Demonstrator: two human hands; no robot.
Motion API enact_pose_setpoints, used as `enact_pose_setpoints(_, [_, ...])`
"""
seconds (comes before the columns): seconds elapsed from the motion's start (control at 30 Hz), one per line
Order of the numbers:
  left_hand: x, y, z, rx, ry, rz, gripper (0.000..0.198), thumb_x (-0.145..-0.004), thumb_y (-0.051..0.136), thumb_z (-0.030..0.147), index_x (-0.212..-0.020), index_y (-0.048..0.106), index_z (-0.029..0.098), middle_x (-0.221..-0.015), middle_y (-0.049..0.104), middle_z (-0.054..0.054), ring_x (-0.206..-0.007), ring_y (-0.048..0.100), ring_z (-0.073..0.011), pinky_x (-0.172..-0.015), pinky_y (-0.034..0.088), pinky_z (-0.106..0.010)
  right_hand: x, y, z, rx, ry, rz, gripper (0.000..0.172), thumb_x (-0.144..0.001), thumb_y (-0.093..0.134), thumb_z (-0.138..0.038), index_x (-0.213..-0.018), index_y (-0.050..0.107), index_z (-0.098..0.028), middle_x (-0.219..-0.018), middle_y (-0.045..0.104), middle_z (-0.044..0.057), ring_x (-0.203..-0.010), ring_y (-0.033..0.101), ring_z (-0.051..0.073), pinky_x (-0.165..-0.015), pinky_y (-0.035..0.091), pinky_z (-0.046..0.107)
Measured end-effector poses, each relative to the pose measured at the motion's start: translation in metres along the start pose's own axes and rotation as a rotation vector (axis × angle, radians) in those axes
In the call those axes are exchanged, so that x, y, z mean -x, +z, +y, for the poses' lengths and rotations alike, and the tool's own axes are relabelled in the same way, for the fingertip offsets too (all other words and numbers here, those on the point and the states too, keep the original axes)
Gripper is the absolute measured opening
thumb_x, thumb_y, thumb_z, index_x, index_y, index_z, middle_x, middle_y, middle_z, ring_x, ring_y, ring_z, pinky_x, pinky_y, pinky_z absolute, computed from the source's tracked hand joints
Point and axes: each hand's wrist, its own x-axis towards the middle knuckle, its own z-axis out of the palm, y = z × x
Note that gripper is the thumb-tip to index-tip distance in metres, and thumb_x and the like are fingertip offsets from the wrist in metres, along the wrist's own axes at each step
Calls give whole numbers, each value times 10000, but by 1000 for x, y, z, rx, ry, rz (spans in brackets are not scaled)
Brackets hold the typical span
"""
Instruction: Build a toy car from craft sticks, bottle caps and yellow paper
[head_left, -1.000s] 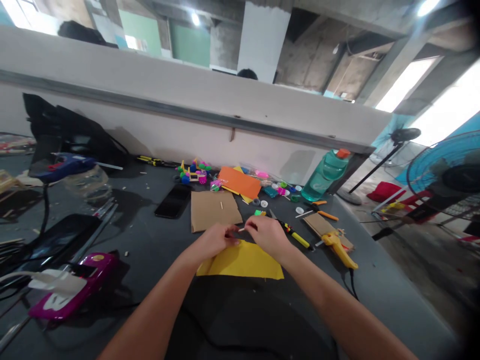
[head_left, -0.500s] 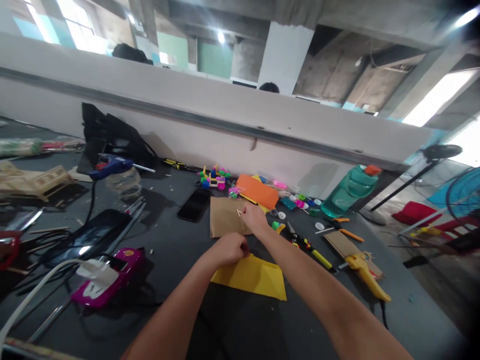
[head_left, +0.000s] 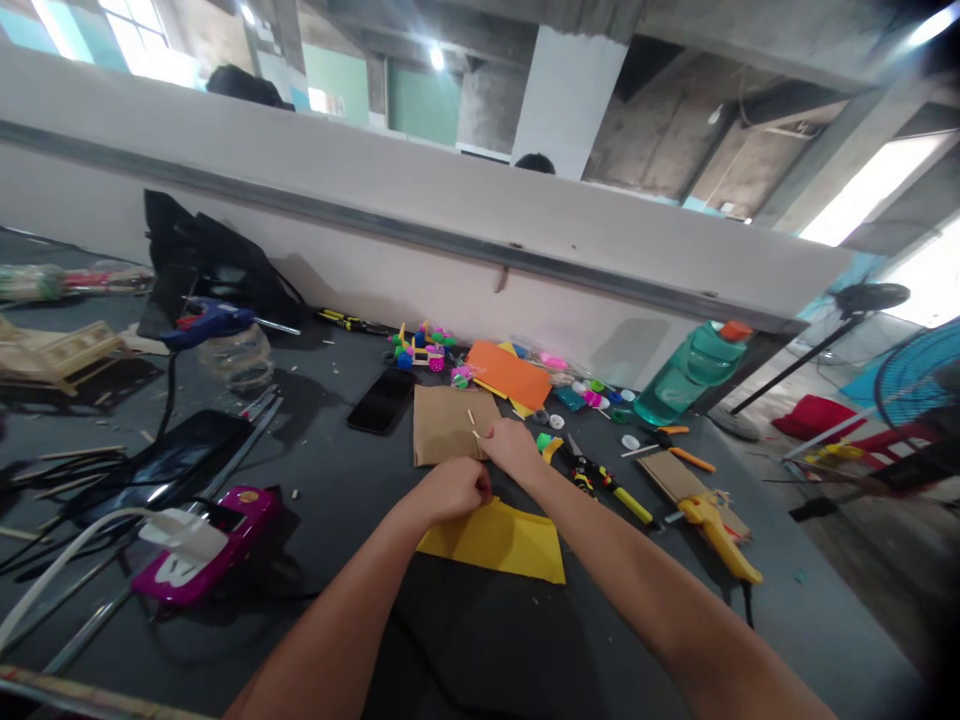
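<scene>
My left hand (head_left: 454, 490) is curled closed and rests on the upper edge of a yellow paper sheet (head_left: 499, 545). My right hand (head_left: 514, 450) lies just beyond it, its fingertips at the edge of a brown cardboard piece (head_left: 442, 425). A thin wooden stick (head_left: 472, 421) lies on the cardboard, very close to those fingertips. Whether my right hand grips it cannot be told from here. The cardboard's lower edge meets the area behind my hands.
Orange paper (head_left: 508, 375) lies beyond the cardboard, with a black phone (head_left: 381, 402) to its left. Yellow-handled snips (head_left: 600, 485) and a yellow glue gun (head_left: 712, 535) lie to the right. A teal bottle (head_left: 690, 378) stands at the wall, and a magenta object (head_left: 206, 547) lies left.
My right hand has moved forward from above the yellow sheet to the cardboard's edge, apart from my left hand. The view has shifted slightly since the oldest frame.
</scene>
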Motion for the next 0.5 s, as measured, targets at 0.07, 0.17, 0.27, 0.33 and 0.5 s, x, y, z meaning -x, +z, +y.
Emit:
enact_pose_setpoints(0.07, [0,0,1,4,-6,5,222,-645,546,195,-760,735,185,-720,709,-65,-630,600,-189,-528,342,-263,4,1,-2,-4,5,-8,223,-776,573,-326,-821,706,-153,-860,717,115,-812,659,215,-642,429,243])
enact_pose_setpoints(0.17, [0,0,1,17,-11,6,214,-637,547,187,-746,731,181,-701,700,-58,-620,591,-181,-520,335,-258,5,2,-4,-14,6,-9,213,-759,586,-328,-803,703,-155,-847,714,110,-802,657,220,-624,423,247])
enact_pose_setpoints(0.27, [0,-1,1,38,-13,6,193,-633,553,186,-724,723,170,-686,688,-59,-608,576,-177,-516,323,-261,5,-2,-5,-39,1,-1,227,-749,609,-370,-743,697,-161,-816,713,102,-782,653,217,-609,412,246])
enact_pose_setpoints(0.33, [2,-2,1,65,-14,0,176,-636,559,195,-715,714,167,-667,676,-52,-598,566,-171,-515,319,-258,6,-12,-3,-66,0,26,269,-767,597,-419,-724,689,-170,-804,710,91,-776,646,206,-611,406,241])
enact_pose_setpoints(0.5, [2,-6,1,183,-6,9,207,-717,529,304,-776,666,160,-665,638,-17,-612,557,-151,-513,337,-230,30,-68,26,-153,51,200,388,-896,383,-473,-845,648,-193,-861,692,59,-798,625,184,-656,410,257])
